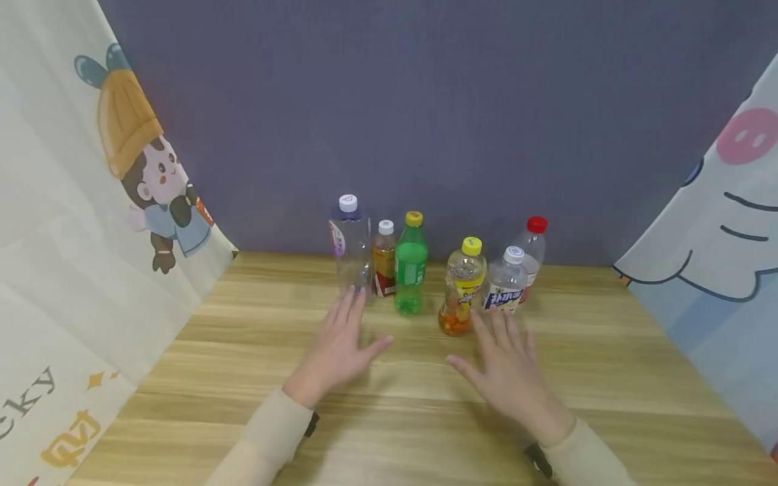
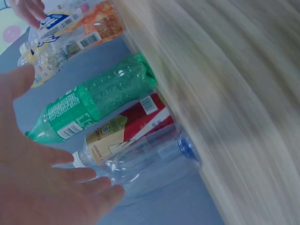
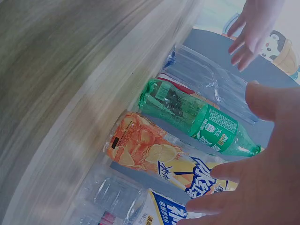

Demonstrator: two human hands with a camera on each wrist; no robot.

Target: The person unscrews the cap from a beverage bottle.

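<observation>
My left hand (image 1: 335, 349) hovers over the wooden table with fingers spread, holding nothing. Its fingertips overlap the base of a tall clear bottle (image 1: 352, 243) with a white cap in the head view. Beside that bottle stand a smaller bottle with a brown and red label (image 1: 384, 263) and a green bottle (image 1: 411, 260) with a yellow cap. My right hand (image 1: 510, 374), also spread and holding nothing, is nearest a yellow-capped bottle with an orange lower part (image 1: 456, 317) and a white-capped bottle with a blue and white label (image 1: 504, 277). A red-capped clear bottle (image 1: 531, 246) stands behind.
The bottles stand upright near the back edge of the table (image 1: 389, 432), close to a dark blue-grey backdrop (image 1: 425, 101). Printed cloths hang on both sides, a cartoon child (image 1: 164, 169) on the left cloth and a pink snout (image 1: 747, 135) on the right.
</observation>
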